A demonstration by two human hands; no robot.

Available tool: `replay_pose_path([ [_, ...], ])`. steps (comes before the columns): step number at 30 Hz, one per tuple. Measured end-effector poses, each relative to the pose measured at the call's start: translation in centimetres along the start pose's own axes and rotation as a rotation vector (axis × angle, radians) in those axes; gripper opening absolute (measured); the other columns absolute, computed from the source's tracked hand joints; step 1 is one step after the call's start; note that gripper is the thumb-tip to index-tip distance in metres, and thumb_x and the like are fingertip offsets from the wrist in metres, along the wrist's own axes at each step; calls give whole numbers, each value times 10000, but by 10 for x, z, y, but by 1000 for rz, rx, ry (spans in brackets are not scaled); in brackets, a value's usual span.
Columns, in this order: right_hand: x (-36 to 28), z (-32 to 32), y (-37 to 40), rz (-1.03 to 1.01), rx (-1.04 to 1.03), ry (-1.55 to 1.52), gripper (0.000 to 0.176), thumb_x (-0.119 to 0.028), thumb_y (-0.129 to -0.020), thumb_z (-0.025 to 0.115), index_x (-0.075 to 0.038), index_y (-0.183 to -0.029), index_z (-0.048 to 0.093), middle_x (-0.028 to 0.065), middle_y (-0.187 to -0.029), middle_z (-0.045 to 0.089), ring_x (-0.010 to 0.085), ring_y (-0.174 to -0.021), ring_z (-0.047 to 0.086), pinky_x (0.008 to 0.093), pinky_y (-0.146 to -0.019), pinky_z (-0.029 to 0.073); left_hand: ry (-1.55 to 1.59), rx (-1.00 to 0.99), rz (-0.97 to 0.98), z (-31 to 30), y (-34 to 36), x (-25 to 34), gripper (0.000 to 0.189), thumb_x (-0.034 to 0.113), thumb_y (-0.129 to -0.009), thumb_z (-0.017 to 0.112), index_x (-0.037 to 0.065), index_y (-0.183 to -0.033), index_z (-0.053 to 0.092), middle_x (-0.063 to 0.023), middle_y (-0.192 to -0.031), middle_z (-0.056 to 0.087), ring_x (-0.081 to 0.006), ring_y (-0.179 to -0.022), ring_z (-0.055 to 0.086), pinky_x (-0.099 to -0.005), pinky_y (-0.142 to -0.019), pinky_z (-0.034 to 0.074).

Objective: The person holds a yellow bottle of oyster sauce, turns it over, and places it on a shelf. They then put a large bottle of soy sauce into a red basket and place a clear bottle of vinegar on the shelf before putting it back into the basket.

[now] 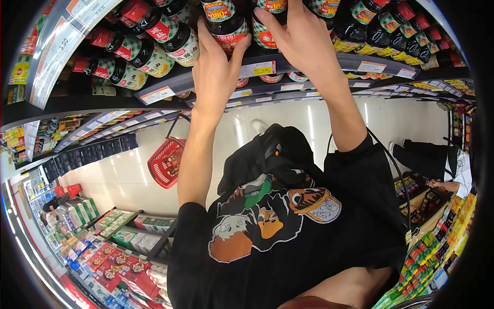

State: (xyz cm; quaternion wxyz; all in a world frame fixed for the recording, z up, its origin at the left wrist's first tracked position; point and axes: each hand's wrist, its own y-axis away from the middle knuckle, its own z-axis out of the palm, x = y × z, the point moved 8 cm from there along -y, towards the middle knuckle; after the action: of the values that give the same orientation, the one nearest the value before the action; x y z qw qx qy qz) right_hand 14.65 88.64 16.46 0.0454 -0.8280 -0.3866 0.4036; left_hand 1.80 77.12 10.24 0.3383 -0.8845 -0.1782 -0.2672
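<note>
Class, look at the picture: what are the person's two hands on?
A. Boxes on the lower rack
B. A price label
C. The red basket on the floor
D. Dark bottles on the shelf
D: the left hand wraps around a dark bottle on the shelf, and the right hand lies on the neighbouring bottle. The red basket sits apart on the floor.

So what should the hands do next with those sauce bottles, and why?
Probably ease the bottle gently straight out toward the body. The left hand wraps around it, the row on the shelf is tightly packed, and the right hand lies on the next bottle, which could keep that one from tipping.
</note>
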Motion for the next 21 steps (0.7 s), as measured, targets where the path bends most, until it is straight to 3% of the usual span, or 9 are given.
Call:
replay_pose_path([
  [6, 9, 7, -1, 117, -128, -135, 459, -318, -1032, 604, 78, -1210, 458, 339, -937, 679, 494, -841, 701, 518, -676, 569, -41, 41, 50, 1, 1, 0, 929, 391, -938, 764, -161, -1498, 270, -323, -1107, 693, -413, -976, 726, -432, -823, 567],
  [10, 1, -2, 6, 32, -30, -153, 552, -289, -1025, 631, 90, -1369, 422, 320, -1059, 675, 413, -866, 730, 456, -701, 573, -45, 41, -24, -2, 5, -1, 930, 420, -931, 755, -138, -1506, 283, -364, -1226, 623, -445, -938, 714, -467, -718, 579],
  [12, 1, -3, 14, 90, -30, -242, 665, -221, -1006, 671, 65, -1513, 348, 269, -1164, 648, 273, -805, 728, 382, -707, 575, 72, -50, -198, -8, 14, 4, 956, 415, -932, 760, -121, -1542, 256, -352, -1249, 620, -318, -773, 703, -405, -632, 560],
  [13, 1, 0, 20, 92, -37, -246, 665, -221, -1006, 671, 65, -1513, 348, 269, -1164, 648, 273, -805, 728, 382, -707, 575, 68, -51, -205, -11, 20, 5, 956, 415, -932, 760, -121, -1542, 256, -352, -1249, 620, -318, -773, 703, -405, -632, 560],
  [15, 8, 6, 32, 78, 26, -349, 529, -171, -1010, 666, 46, -1446, 461, 187, -1125, 642, 192, -767, 665, 304, -671, 540, 124, -21, -207, -18, 33, 4, 934, 392, -931, 768, -97, -1553, 271, -307, -1275, 631, -213, -666, 638, -361, -566, 526],
  [16, 17, 14, 46, -57, 107, -326, 627, -21, -967, 689, 62, -1492, 355, 174, -1452, 522, 143, -861, 698, 243, -687, 548, 164, 15, -237, -24, 41, 6, 787, 302, -939, 769, -58, -1517, 374, -256, -1306, 639, -186, -672, 647, -332, -553, 521],
  [17, 24, 21, 56, -57, 96, -331, 627, -21, -967, 689, 62, -1492, 355, 174, -1452, 522, 143, -861, 698, 243, -687, 548, 158, 18, -248, -27, 51, 8, 787, 302, -939, 769, -58, -1517, 374, -256, -1306, 639, -186, -672, 647, -332, -553, 521],
  [19, 25, 23, 76, -94, 140, -565, 655, 35, -938, 678, 26, -1519, 376, 210, -1565, 403, 157, -900, 715, 267, -765, 591, 392, 124, -91, -40, 70, 19, 569, 199, -942, 760, -25, -1411, 526, -214, -1298, 659, -163, -669, 646, -302, -542, 510],
  [21, 21, 33, 99, -106, 110, -607, 606, 56, -947, 633, 29, -1499, 385, 221, -1562, 409, 178, -903, 722, 283, -788, 591, 429, 14, -86, -40, 99, 25, 350, 117, -927, 755, 14, -1242, 642, -166, -1245, 700, -152, -663, 644, -271, -548, 508],
])
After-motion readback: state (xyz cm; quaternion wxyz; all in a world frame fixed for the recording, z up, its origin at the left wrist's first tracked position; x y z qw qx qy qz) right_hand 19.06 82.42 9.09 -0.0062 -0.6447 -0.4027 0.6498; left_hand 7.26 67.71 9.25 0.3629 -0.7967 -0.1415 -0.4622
